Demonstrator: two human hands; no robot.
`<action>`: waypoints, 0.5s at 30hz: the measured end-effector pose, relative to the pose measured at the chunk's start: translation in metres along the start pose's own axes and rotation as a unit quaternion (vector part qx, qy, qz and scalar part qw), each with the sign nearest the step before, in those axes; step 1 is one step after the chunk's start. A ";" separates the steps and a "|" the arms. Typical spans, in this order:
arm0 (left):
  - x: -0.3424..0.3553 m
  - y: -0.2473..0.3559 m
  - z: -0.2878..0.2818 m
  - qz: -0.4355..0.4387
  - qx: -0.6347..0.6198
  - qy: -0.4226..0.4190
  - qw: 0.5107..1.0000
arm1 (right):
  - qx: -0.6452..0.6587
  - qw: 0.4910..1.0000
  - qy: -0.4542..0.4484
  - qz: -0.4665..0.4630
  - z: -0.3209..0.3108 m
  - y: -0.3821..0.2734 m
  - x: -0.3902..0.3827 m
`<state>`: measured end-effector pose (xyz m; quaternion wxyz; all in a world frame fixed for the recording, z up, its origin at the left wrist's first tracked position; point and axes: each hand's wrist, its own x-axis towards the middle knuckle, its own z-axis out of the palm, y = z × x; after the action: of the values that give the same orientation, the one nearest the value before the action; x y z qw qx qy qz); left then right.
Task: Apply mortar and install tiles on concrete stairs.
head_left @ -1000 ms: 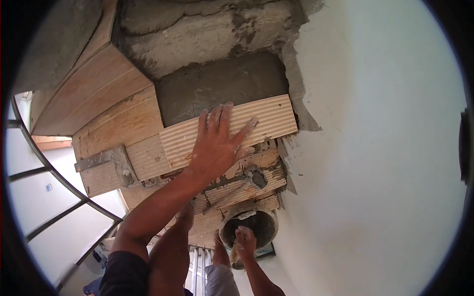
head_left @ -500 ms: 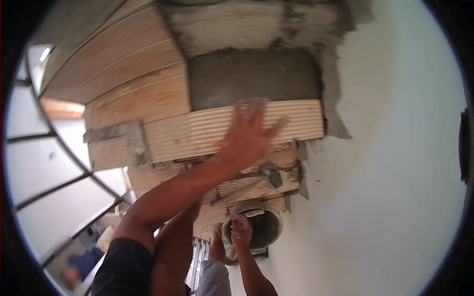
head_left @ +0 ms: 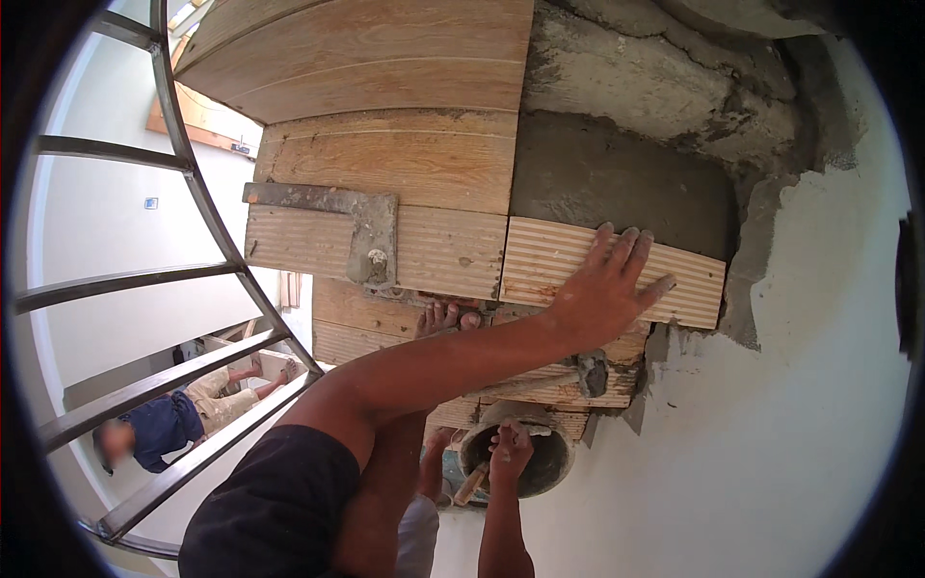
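My left hand rests open, fingers spread, on a ridged beige tile strip at a stair step's front edge. Smooth wet grey mortar lies just behind the strip. Farther down, my right hand is curled closed over a round bucket; I cannot make out what its fingers hold. Beside that hand, a wooden handle leans in the bucket. On a lower step, partly behind my left forearm, lies a mallet-like tool with a mortar-coated head.
Wood-look tiles cover the steps to the left, where a mortar-smeared L-shaped metal square lies. A metal railing curves along the left side; a person is beyond it. A pale wall bounds the right.
The view has shifted, so the stairs sit farther right and more railing shows. My left hand stays spread on the strip; my right hand stays over the bucket.
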<state>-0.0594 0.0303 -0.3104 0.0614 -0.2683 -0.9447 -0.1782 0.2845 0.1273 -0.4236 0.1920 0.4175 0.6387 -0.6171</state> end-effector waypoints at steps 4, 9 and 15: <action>0.000 0.002 0.002 0.005 0.011 0.000 1.000 | 0.015 0.998 0.044 0.038 0.003 -0.024 0.019; 0.002 0.004 0.000 0.006 0.014 0.001 1.000 | 0.034 0.993 0.089 0.067 0.005 -0.032 0.068; -0.023 -0.010 -0.032 -0.035 -0.079 0.021 0.996 | -0.027 0.987 0.053 0.147 -0.005 -0.051 0.086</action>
<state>-0.0446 -0.0002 -0.2888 0.0535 -0.2357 -0.9348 -0.2602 0.1968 0.1628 -0.4569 0.2576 0.5334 0.5965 -0.5416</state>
